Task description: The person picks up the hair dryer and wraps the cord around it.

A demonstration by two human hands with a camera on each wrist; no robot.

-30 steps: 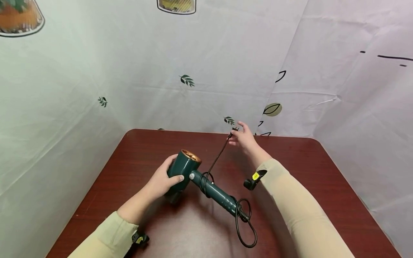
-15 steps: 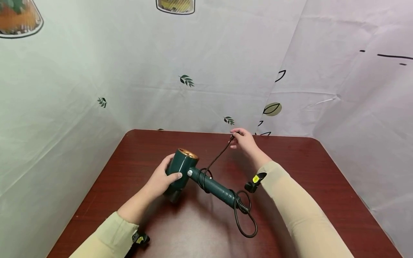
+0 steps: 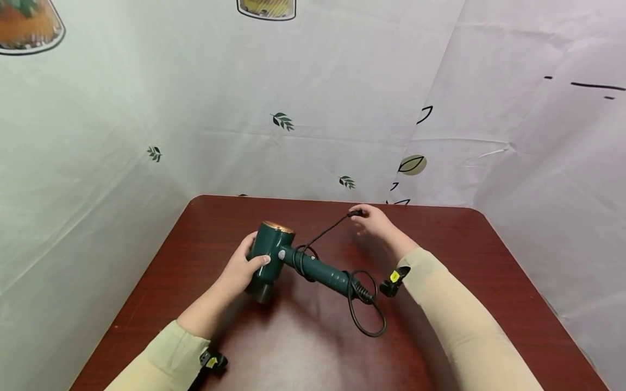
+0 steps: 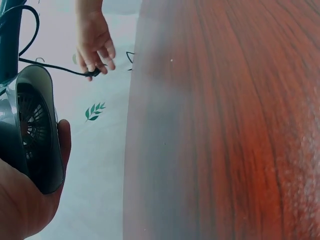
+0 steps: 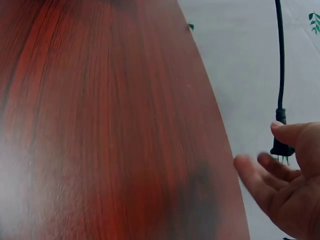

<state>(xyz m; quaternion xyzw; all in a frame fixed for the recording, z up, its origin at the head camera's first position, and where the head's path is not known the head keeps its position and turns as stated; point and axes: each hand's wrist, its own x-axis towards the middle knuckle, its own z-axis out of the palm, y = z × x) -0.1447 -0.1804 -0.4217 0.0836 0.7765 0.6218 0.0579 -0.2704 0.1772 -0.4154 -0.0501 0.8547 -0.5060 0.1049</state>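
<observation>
A dark green hair dryer (image 3: 268, 247) with a copper-coloured end ring is held above the table by my left hand (image 3: 239, 270), thumb across its barrel. Its handle points right and toward me, with the black cord (image 3: 326, 232) looped around it and a loose loop hanging at the handle's end. My right hand (image 3: 374, 221) pinches the cord's plug (image 5: 282, 145) between thumb and fingers, and the cord runs taut from there to the handle. In the left wrist view the dryer's grille (image 4: 34, 120) faces the camera.
The dark red wooden table (image 3: 161, 304) has rounded far corners. White cloth (image 3: 220, 98) printed with leaves hangs behind it and along both sides. A black wrist camera (image 3: 212, 360) sits on the left sleeve, and another black camera (image 3: 393, 281) on the right.
My right hand with the plug has come down and slightly nearer. The hair dryer has shifted a little left, its handle end rising and its copper ring turning away from view.
</observation>
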